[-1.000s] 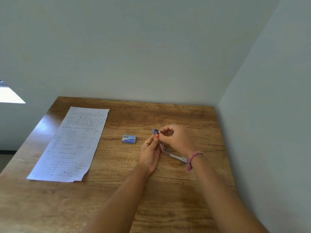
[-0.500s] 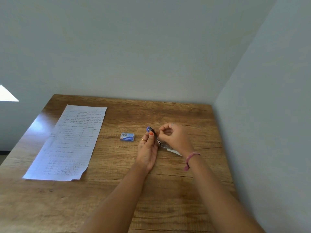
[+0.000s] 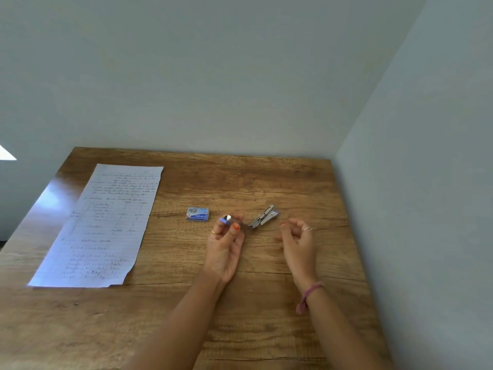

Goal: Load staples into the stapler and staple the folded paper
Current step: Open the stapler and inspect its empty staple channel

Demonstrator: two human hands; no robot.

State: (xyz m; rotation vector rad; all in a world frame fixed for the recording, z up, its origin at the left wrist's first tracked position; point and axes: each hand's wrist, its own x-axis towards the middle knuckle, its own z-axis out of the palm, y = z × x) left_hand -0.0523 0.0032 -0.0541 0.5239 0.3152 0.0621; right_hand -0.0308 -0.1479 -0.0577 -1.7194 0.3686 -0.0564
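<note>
A small blue and silver stapler (image 3: 262, 218) is swung wide open on the wooden table (image 3: 266, 180). My left hand (image 3: 225, 248) pinches its blue top end between thumb and fingers, while its metal staple channel and base point up and to the right. My right hand (image 3: 298, 240) hovers just right of the stapler with fingers loosely curled, holding nothing. A small blue staple box (image 3: 198, 213) lies left of my left hand. A handwritten lined paper (image 3: 106, 222) lies flat at the table's left.
A grey wall (image 3: 416, 209) runs close along the table's right edge, and another wall stands behind its far edge. Bare wood lies between the paper and my arms.
The stapler has been opened out wide. My right hand let go of it and drew back to the right. The left hand still holds the blue end.
</note>
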